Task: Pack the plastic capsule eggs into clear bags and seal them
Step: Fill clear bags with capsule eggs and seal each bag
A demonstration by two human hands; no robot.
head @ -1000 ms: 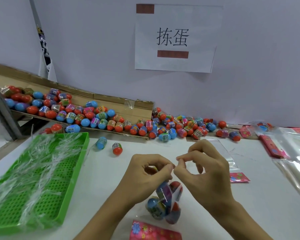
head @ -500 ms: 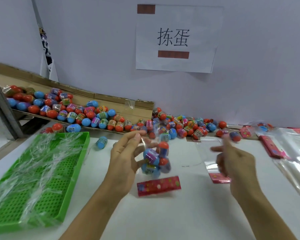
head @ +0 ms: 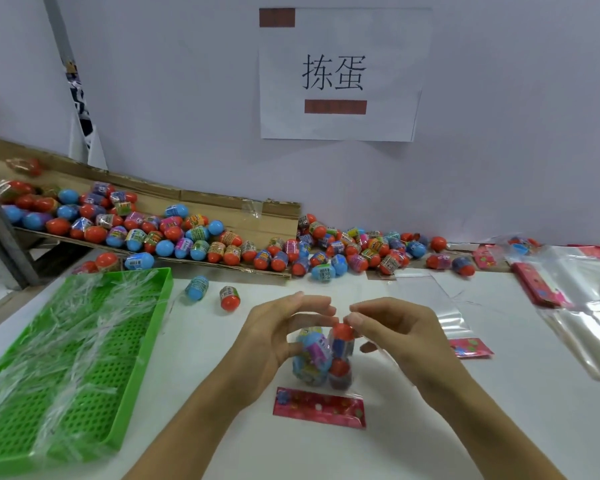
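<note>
Left hand and right hand both pinch the top of the bag of eggs, upright near the desk's front edge.

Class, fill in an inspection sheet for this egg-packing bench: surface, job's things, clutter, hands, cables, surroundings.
Surface: white table.
Job's things: filled clear bag with pink header; loose capsule eggs on a cardboard ramp; empty bags.
Clutter: green tray holding plastic strips; two stray eggs.
Hands: left hand and right hand both grip the bag.
Cables: nothing seen.
Surroundings: paper sign on the wall.
</note>
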